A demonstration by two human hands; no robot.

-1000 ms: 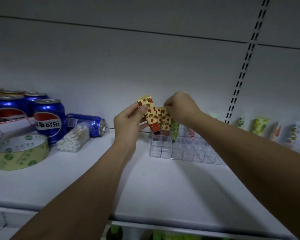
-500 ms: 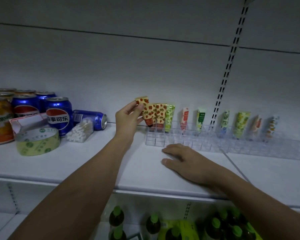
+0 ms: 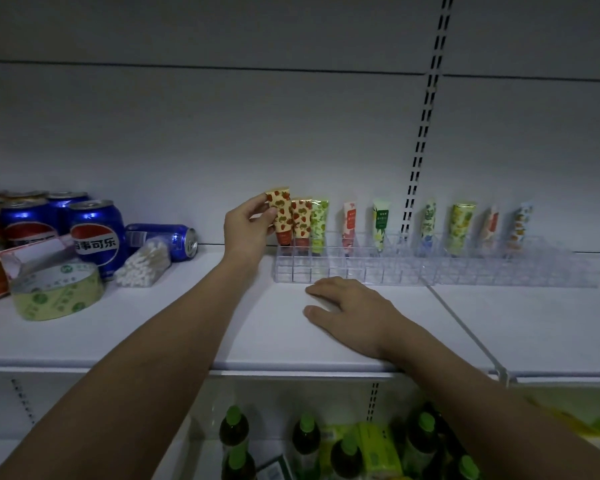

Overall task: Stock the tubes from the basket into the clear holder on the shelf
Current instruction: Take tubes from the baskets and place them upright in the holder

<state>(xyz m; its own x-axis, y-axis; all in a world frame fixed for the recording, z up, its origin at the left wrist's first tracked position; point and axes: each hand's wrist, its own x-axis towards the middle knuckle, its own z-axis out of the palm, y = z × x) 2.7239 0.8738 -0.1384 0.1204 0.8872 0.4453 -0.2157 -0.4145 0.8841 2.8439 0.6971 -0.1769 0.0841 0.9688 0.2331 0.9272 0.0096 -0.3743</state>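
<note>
My left hand (image 3: 248, 223) pinches a yellow strawberry-print tube (image 3: 280, 214), cap down, over the back left corner of the clear holder (image 3: 354, 273). Right beside it a second strawberry tube (image 3: 301, 220) and a green tube (image 3: 319, 223) stand in the holder's back row. Further right stand several more tubes, among them a pink one (image 3: 349, 223) and a white-green one (image 3: 380, 223). My right hand (image 3: 352, 311) rests flat on the white shelf (image 3: 187, 327) just in front of the holder, fingers relaxed. No basket is in view.
Blue Pepsi cans (image 3: 96, 233) and one lying can (image 3: 165, 237) stand at the left. A pack of cotton swabs (image 3: 142, 265) and a roll of green-printed tape (image 3: 58, 292) lie near them. Green-capped bottles (image 3: 234, 431) fill the shelf below.
My right hand left the tubes and dropped to the shelf in front of the holder. My left hand carried the strawberry tube down to the holder's left end.
</note>
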